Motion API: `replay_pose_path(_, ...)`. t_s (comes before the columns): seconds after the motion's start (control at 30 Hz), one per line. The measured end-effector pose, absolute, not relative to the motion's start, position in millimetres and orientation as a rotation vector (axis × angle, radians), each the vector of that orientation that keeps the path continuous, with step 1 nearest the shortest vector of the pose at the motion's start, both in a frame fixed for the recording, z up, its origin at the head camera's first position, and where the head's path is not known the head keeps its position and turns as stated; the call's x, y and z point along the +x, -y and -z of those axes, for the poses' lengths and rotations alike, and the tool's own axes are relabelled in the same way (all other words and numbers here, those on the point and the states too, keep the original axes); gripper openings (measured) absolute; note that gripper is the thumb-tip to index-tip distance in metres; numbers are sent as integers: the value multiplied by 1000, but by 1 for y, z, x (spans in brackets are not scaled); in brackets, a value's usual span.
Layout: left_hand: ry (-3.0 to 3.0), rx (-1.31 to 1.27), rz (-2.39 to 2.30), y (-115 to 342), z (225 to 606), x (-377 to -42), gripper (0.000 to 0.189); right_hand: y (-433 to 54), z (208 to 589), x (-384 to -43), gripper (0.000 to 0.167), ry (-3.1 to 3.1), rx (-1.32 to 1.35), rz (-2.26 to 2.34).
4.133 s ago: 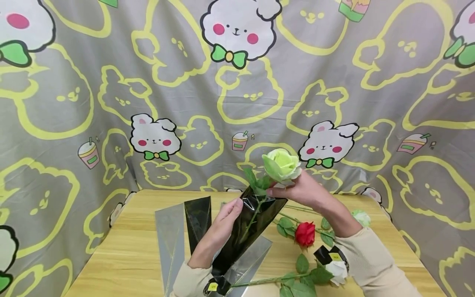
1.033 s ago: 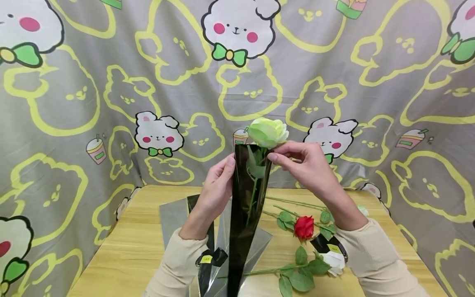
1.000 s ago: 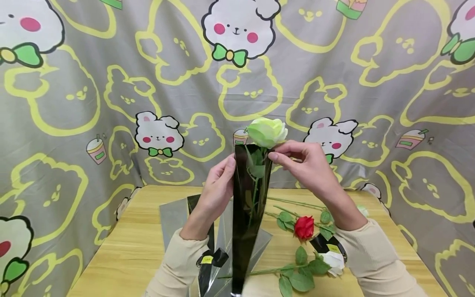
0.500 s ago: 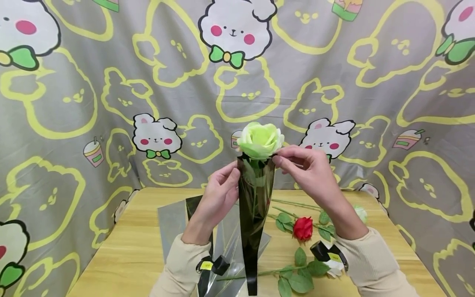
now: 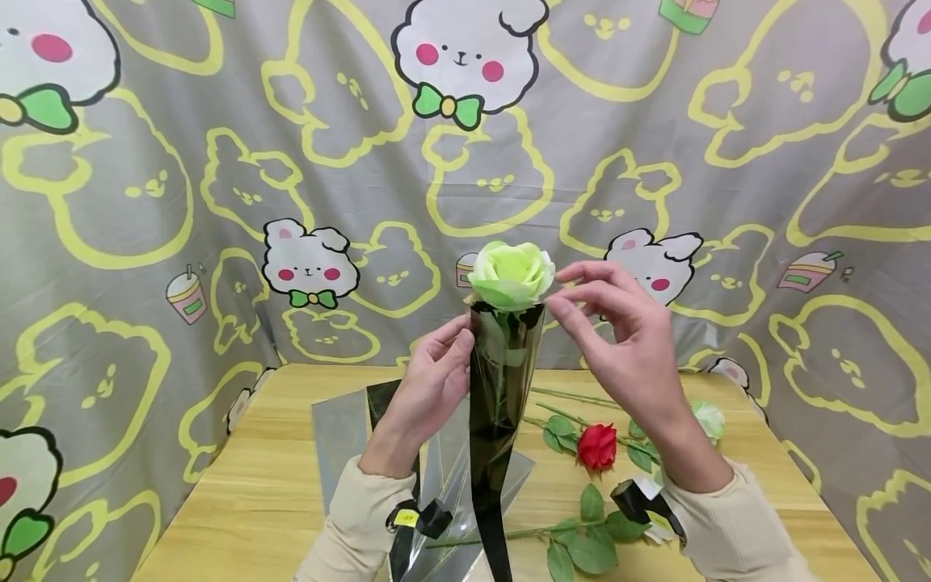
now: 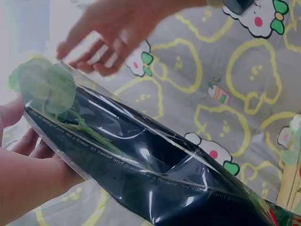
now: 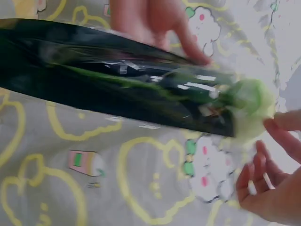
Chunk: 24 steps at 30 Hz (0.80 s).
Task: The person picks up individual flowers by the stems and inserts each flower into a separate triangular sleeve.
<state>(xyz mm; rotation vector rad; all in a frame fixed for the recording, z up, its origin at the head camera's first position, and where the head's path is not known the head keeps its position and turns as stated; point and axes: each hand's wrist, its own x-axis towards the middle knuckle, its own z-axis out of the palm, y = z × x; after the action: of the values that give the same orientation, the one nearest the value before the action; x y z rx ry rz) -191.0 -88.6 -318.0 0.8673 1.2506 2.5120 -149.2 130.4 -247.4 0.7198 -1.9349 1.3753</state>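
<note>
Half a sec on, still pinching black flower sleeve (image 5: 498,440) w/ L hand (image 5: 436,373), holding green rose (image 5: 512,275) inside, spreading R hand (image 5: 631,343) wider beside bloom.

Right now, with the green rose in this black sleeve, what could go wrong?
The left hand holds the black sleeve by one upper edge, so it might twist or slip. The right hand's fingertips are right by the green rose's petals, which could get bent. The sleeve's narrow lower end curves sideways, so it may crease.
</note>
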Motion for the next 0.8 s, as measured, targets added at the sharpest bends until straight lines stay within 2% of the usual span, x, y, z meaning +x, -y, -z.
replay_pose_path(0.1,-1270,906,-2504,88,318,-191,46,-128,237,-145,3,2079,705,-1250)
replay_pose_path(0.3,-1394,883,-2518,83,318,-187,41,-128,228,-152,12,2360,583,-1189)
replay_pose_path(0.47,-1548,857,-2511,79,319,-186,40,-127,233,-167,19,2426,502,-1313)
replay_pose_path(0.8,-2045,814,-2401,76,322,-189,36,-122,248,-189,19,2362,385,-1637)
